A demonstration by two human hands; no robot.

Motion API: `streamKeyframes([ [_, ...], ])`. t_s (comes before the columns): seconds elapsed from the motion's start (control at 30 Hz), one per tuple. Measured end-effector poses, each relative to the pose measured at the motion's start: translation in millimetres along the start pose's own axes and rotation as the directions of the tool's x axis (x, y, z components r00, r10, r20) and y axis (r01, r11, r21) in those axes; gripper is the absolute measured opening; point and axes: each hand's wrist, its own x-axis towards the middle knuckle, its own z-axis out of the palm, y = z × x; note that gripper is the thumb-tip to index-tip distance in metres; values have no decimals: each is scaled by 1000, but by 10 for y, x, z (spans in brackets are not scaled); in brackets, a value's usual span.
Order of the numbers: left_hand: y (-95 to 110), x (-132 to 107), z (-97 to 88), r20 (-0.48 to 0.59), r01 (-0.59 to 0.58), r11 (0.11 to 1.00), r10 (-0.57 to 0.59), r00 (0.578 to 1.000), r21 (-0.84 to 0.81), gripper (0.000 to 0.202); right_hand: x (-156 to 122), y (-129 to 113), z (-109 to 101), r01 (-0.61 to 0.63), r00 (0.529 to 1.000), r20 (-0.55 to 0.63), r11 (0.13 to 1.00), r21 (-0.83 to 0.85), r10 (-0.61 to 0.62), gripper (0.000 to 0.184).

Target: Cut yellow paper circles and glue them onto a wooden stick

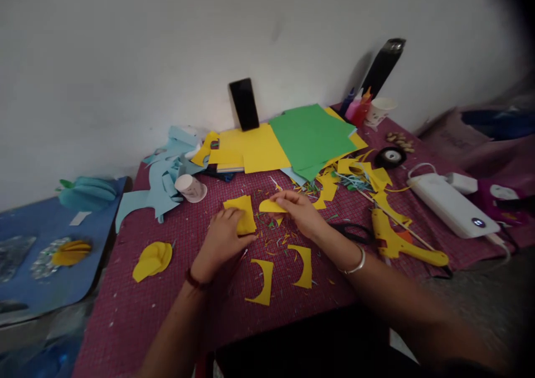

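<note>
My left hand (225,233) bends its fingers over a small stack of yellow paper squares (247,213), its thumb along the lower edge. In a pinch between thumb and fingers, my right hand (298,211) holds a folded yellow paper half circle (271,206) just right of that stack. Two curved yellow paper offcuts, one left (266,283) and one right (306,266), lie nearer to me. On the left of the table is a pile of cut yellow paper rounds (153,260). Fine paper snippets are scattered below my right hand.
Green sheets (311,135) and yellow sheets (263,149) lie at the back, by a phone (244,103) against the wall. Blue scraps (163,180) and a paper cup (190,188) are left. A yellow glue gun (397,241), tape roll (390,156) and white power bank (449,205) lie right.
</note>
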Motion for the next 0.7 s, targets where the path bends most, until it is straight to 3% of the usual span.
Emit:
streamKeyframes([
  [0.1,79,-27,42,-36,18,999,-17,999,28,48,1,52,7,9,1000,3,1000,-23,-9,21],
  [0.4,-22,-55,8,-63,-45,985,35,997,-165,19,-12,108,12,-17,1000,20,1000,-17,17,18],
  [0.57,-30,-57,76,-201,7,940,-80,976,-342,8,-13,98,17,13,1000,-4,993,-117,-14,10],
  [0.7,-67,-69,40,-325,39,922,-175,929,-386,16,-35,64,35,43,999,-8,960,-277,-47,6],
])
